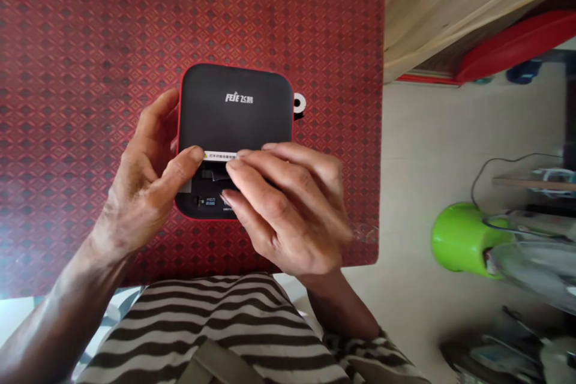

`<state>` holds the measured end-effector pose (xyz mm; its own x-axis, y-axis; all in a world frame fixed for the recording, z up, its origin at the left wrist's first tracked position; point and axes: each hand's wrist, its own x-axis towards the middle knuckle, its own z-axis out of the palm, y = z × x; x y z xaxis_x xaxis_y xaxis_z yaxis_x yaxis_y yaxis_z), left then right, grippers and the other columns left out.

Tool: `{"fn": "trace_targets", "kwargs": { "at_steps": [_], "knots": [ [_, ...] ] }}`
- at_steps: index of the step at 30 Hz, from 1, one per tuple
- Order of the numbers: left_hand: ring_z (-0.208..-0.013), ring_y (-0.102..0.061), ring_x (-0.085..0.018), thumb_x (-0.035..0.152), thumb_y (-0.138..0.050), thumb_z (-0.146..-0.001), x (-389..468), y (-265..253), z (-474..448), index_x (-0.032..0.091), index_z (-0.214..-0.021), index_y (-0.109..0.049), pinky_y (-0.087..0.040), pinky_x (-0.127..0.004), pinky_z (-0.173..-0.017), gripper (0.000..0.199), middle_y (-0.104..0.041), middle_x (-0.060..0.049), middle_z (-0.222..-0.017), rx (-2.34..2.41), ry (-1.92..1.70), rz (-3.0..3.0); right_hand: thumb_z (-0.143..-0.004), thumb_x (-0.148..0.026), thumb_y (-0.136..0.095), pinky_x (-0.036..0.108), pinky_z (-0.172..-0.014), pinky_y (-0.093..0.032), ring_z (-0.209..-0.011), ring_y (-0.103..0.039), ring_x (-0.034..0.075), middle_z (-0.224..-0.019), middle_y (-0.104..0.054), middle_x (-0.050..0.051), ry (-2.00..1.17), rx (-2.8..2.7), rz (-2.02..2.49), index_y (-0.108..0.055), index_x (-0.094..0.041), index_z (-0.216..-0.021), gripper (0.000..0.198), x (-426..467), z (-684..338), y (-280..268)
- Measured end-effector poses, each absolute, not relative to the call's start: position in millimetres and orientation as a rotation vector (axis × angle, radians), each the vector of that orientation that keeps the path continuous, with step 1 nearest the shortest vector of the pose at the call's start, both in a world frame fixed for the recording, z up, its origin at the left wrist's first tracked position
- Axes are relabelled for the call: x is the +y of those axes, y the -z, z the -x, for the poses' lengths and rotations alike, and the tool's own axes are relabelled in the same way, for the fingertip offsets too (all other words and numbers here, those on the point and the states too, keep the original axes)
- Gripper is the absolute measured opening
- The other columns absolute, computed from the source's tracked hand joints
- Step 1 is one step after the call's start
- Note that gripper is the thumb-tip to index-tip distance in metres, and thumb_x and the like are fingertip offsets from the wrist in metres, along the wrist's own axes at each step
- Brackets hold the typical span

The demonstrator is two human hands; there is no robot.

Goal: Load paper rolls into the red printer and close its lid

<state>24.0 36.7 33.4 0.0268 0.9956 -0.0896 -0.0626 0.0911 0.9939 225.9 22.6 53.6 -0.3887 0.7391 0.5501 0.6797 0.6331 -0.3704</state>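
Note:
A square black receipt printer (236, 114) with rounded corners, a red edge and white FEIE lettering is in front of me, over the red patterned table. My left hand (148, 186) grips its left side, fingers at the edge and thumb on the top beside a white label strip (219, 156). My right hand (292, 210) reaches over the lower right part. Its thumb and forefinger come together near a dark slot (215, 175) below the strip; what they pinch, if anything, is hidden. A small panel (209, 201) shows near the lower edge.
A white ring-shaped thing (299, 103) pokes out past the printer's right edge. The red table cover (333, 30) ends at the right. Beyond it are a pale wooden surface (432, 6), a green bin (456, 240) and a cable (483, 174) over the tiled floor.

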Motion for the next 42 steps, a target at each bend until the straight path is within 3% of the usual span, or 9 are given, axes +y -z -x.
{"fn": "trace_targets", "kwargs": {
  "at_steps": [4, 11, 15, 22, 26, 30, 34, 39, 42],
  "knots": [
    [-0.158, -0.049, -0.029, 0.037, -0.081, -0.094, 34.7, -29.4, -24.4, 0.029, -0.152, -0.059, -0.038, -0.047, -0.134, 0.062, -0.059, -0.003, -0.162, 1.211, -1.172, -1.123, -0.103, -0.025, -0.072, 0.038, -0.105, -0.059, -0.111, -0.079, 0.022, -0.122, -0.084, 0.009, -0.093, -2.178, 1.144, -0.072, -0.015, -0.131, 0.03, 20.7, -226.9, -48.2],
    [-0.142, -0.062, -0.031, 0.035, -0.087, -0.086, 38.3, -31.4, -25.1, 0.028, -0.142, -0.068, -0.05, -0.049, -0.124, 0.06, -0.069, -0.006, -0.148, 1.21, -1.198, -0.999, -0.104, -0.021, -0.07, 0.035, -0.11, -0.058, -0.118, -0.078, 0.021, -0.126, -0.083, 0.01, -0.138, -2.145, 1.105, -0.069, -0.013, -0.135, 0.032, 17.7, -229.6, -44.0],
    [-0.13, -0.068, -0.032, 0.041, -0.084, -0.086, 30.7, -37.6, -16.0, 0.028, -0.132, -0.075, -0.051, -0.054, -0.122, 0.049, -0.074, -0.007, -0.137, 1.207, -1.21, -0.771, -0.102, -0.018, -0.071, 0.039, -0.098, -0.065, -0.112, -0.079, 0.023, -0.124, -0.083, 0.008, -0.109, -1.958, 1.082, -0.068, -0.016, -0.134, 0.032, 15.0, -235.4, -46.7],
    [-0.138, -0.063, -0.037, 0.044, -0.086, -0.081, -2.5, -36.8, -0.1, 0.027, -0.141, -0.072, -0.05, -0.056, -0.121, 0.064, -0.072, -0.01, -0.142, 1.313, -1.165, -0.785, -0.099, -0.015, -0.07, 0.038, -0.078, -0.065, -0.084, -0.078, 0.021, -0.101, -0.084, 0.005, -0.004, -1.708, 1.171, -0.075, -0.021, -0.128, 0.03, 11.0, -249.1, -28.1],
    [-0.126, -0.07, -0.033, 0.037, -0.085, -0.086, -6.2, -34.4, -3.5, 0.029, -0.142, -0.071, -0.059, -0.05, -0.107, 0.058, -0.074, -0.01, -0.137, 1.307, -1.131, -0.846, -0.1, -0.014, -0.067, 0.036, -0.07, -0.063, -0.073, -0.076, 0.019, -0.09, -0.083, 0.002, 0.028, -1.691, 1.17, -0.077, -0.024, -0.12, 0.024, 9.5, -244.4, -26.5],
    [-0.122, -0.07, -0.028, 0.036, -0.083, -0.089, -3.2, -35.3, -5.9, 0.031, -0.138, -0.073, -0.058, -0.043, -0.105, 0.051, -0.075, -0.007, -0.131, 1.362, -1.114, -0.947, -0.098, -0.012, -0.068, 0.036, -0.07, -0.062, -0.073, -0.075, 0.019, -0.087, -0.081, 0.001, -0.001, -1.705, 1.205, -0.077, -0.024, -0.118, 0.025, 5.8, -240.3, -30.4],
    [-0.126, -0.069, -0.028, 0.036, -0.084, -0.088, 0.3, -37.8, -7.7, 0.033, -0.139, -0.072, -0.057, -0.042, -0.105, 0.052, -0.074, -0.006, -0.136, 1.406, -1.094, -1.023, -0.096, -0.007, -0.068, 0.036, -0.07, -0.062, -0.074, -0.075, 0.019, -0.087, -0.08, 0.002, 0.001, -1.701, 1.17, -0.078, -0.021, -0.116, 0.026, 5.3, -239.9, -29.8],
    [-0.144, -0.059, -0.036, 0.033, -0.081, -0.085, 5.8, -39.2, -15.3, 0.029, -0.141, -0.069, -0.049, -0.053, -0.122, 0.058, -0.07, -0.008, -0.145, 1.356, -1.106, -0.917, -0.097, -0.008, -0.067, 0.035, -0.067, -0.061, -0.071, -0.075, 0.019, -0.084, -0.08, 0.001, 0.016, -1.672, 1.165, -0.078, -0.021, -0.112, 0.022, 8.8, -239.9, -28.1],
    [-0.142, -0.062, -0.036, 0.027, -0.078, -0.086, 9.1, -41.7, -19.2, 0.03, -0.144, -0.068, -0.055, -0.052, -0.116, 0.059, -0.069, -0.008, -0.148, 1.344, -1.085, -0.905, -0.098, -0.009, -0.066, 0.035, -0.067, -0.061, -0.071, -0.076, 0.018, -0.083, -0.08, 0.001, 0.011, -1.658, 1.164, -0.078, -0.021, -0.112, 0.021, 10.8, -240.4, -26.5]
  ]
}}
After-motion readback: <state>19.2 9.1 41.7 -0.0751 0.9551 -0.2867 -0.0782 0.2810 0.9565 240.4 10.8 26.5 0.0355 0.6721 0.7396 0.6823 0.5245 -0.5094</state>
